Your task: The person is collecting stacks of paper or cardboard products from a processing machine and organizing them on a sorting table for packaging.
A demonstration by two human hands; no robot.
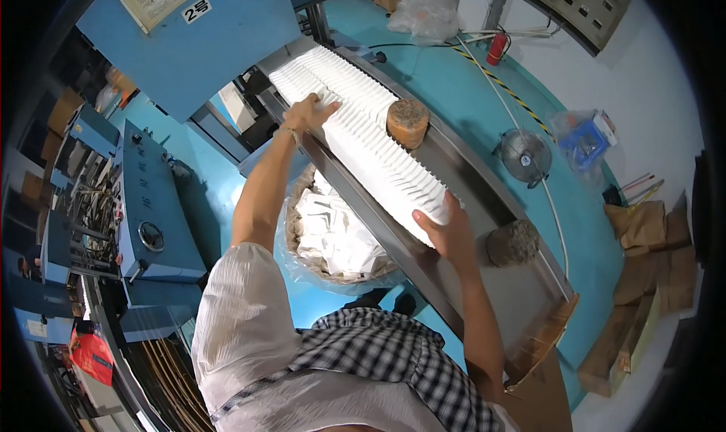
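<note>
A long row of white folded paper pieces [355,129] stands on edge, packed tightly along a metal trough [484,281] that slopes from the blue machine toward me. My left hand [308,114] lies on the left side of the row near its far part, thumb and fingers pressed against the pieces. At the near end, my right hand [448,231] clasps the last pieces between thumb and fingers. A round brown block [407,123] rests against the row's right side. Another round block [513,243], greyish on top, sits in the trough right of my right hand.
Below the trough stands a lined basket [291,224] of loose white pieces. A blue machine [189,46] rises at the far left, and a blue control cabinet [155,205] stands left. Across the floor are a fan [523,158], a fire extinguisher [497,48] and cardboard [650,288].
</note>
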